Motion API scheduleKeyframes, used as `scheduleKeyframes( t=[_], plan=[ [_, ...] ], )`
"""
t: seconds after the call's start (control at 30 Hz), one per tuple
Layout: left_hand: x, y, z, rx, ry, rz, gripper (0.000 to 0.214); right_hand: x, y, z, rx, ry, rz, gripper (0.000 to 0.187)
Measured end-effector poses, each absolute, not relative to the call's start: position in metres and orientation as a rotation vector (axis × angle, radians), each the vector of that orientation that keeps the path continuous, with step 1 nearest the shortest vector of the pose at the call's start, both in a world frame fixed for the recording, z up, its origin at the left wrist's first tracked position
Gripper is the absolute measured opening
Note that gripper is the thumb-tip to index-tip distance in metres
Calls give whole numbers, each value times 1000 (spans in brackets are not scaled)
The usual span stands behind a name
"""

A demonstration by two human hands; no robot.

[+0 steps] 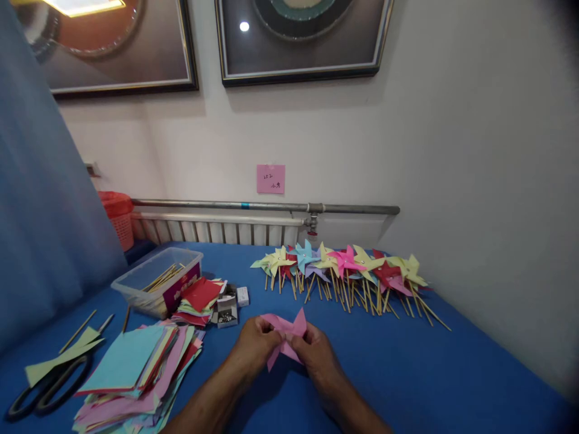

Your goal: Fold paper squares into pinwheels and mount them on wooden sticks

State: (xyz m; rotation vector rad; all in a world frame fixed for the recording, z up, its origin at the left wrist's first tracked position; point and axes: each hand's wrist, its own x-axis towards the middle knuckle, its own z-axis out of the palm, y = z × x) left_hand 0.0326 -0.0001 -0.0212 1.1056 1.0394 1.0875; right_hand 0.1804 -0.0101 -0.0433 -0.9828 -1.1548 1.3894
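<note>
Between my hands, above the blue tabletop (362,374), is a pink paper pinwheel (297,325) with its blades folded toward the middle. My left hand (256,345) pinches it from the left, thumb at the centre. From the other side my right hand (319,352) is also closed on it, its thumb meeting the left one near the centre. The thumbs hide the pinwheel's middle, so I cannot see whether a pin is there. No stick shows on this pinwheel. Nearest to my left hand is a small open box of metal pins (227,314).
Finished pinwheels on sticks (346,260) lie in a row at the back right. Left are stacked coloured paper squares (129,358), red-topped smaller papers (202,294), a plastic tub (131,289) of sticks, and black-handled scissors (58,386) under pale paper strips. A radiator (217,226) lines the wall.
</note>
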Motion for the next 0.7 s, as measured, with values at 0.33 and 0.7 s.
scheduleKeyframes(
  t=[0.33,0.7],
  plan=[
    [32,1,-22,1099,969,1086,18,185,-1,-61,-958,-1201,1387,50],
    [33,2,-22,1034,994,1174,20,184,-2,-60,-1002,-1192,1335,44]
  ],
)
